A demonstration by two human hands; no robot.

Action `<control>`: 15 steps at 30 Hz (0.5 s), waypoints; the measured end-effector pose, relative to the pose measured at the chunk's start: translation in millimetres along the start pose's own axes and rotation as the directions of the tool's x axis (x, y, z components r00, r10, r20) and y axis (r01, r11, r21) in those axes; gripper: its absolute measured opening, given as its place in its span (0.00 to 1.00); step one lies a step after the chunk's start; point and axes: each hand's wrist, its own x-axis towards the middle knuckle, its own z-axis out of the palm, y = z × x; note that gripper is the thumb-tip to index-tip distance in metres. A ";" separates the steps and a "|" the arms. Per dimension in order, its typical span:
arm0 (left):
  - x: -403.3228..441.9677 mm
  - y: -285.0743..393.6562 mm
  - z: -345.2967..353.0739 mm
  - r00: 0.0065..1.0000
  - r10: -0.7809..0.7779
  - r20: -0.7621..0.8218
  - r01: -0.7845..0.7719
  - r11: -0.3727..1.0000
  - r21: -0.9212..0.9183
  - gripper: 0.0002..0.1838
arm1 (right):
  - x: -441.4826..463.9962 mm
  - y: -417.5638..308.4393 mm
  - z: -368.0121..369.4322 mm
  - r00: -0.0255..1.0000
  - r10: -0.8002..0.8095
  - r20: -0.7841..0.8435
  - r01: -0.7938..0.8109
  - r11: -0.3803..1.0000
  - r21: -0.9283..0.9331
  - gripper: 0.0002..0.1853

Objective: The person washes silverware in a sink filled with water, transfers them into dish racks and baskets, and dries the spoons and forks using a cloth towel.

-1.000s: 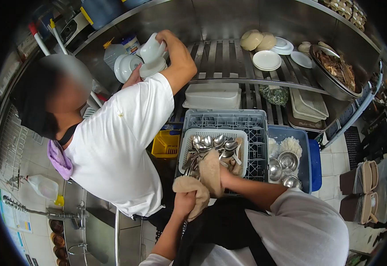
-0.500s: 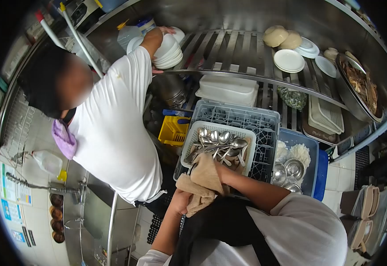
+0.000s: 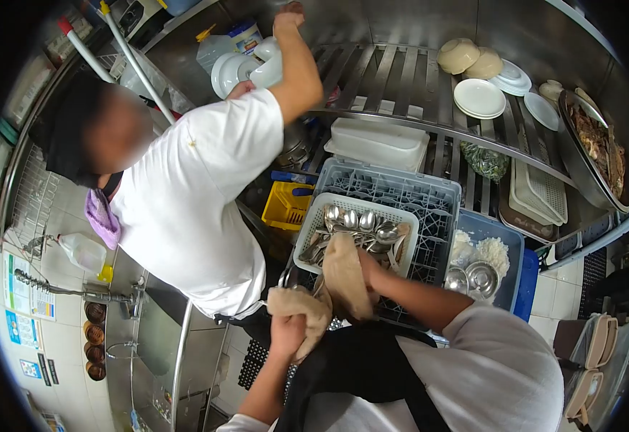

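Note:
My left hand (image 3: 288,335) is closed around one end of a tan cloth (image 3: 347,277). Thin metal handles (image 3: 285,278), apparently cutlery, poke out of the cloth above that hand. My right hand (image 3: 373,275) grips the other part of the cloth, its fingers mostly hidden by the fabric and my wrist. Just beyond the cloth, a pale perforated basket (image 3: 307,248) holds many metal spoons (image 3: 367,220) and other cutlery. It rests on a grey-blue dish rack (image 3: 437,189).
A person in a white shirt (image 3: 185,194) stands at my left, reaching over white dishes (image 3: 235,72) on the slatted shelf (image 3: 383,79). A yellow basket (image 3: 283,205) lies left of the rack. A blue tub (image 3: 512,248) with metal bowls (image 3: 483,277) stands right.
My hands have moved apart, spreading the cloth between them; metal handles now show at its left side. The other person's arm has lifted higher above the shelf.

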 end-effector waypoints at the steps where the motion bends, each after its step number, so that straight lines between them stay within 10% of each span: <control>1: 6.0 -4.3 13.7 0.998 -0.042 -0.040 0.043 0.998 0.040 0.11 | -4.8 7.9 13.8 0.991 -0.107 0.085 0.081 0.961 0.264 0.15; 4: 26.2 -7.0 35.2 0.968 -0.237 -0.077 0.240 0.970 0.027 0.12 | -9.4 24.7 36.0 0.978 -0.206 0.031 0.159 0.835 0.526 0.15; 7: 24.7 -9.6 29.5 0.958 -0.286 -0.032 0.284 0.957 -0.056 0.16 | 5.0 30.7 6.6 0.958 -0.287 0.007 0.281 0.944 0.174 0.15; 9: 20.7 1.3 27.0 0.933 -0.360 -0.026 0.347 0.914 -0.209 0.17 | 90.8 75.1 -77.8 0.710 -0.652 0.266 0.699 0.696 -0.162 0.11; 10: 19.7 0.6 25.1 0.935 -0.355 -0.018 0.344 0.916 -0.206 0.17 | 153.6 96.4 -126.0 0.350 -0.816 0.460 0.912 0.409 0.031 0.09; 11: 18.2 -2.6 21.6 0.906 -0.420 0.060 0.401 0.800 -0.447 0.17 | 98.1 71.3 -87.9 0.725 -0.647 0.234 0.688 0.676 -0.263 0.09; 12: 16.8 -5.1 18.1 0.872 -0.465 0.152 0.442 0.616 -0.652 0.18 | 71.7 55.9 -61.7 0.824 -0.546 0.154 0.566 0.775 -0.280 0.10; 14: 13.2 0.0 15.1 0.860 -0.476 0.186 0.465 0.578 -0.670 0.18 | 48.2 51.4 -30.4 0.912 -0.398 0.105 0.411 0.879 -0.240 0.11; 15: 13.1 2.2 16.8 0.884 -0.422 0.202 0.449 0.642 -0.622 0.18 | -4.4 -4.4 30.8 0.750 -0.623 0.221 0.608 0.518 -0.602 0.17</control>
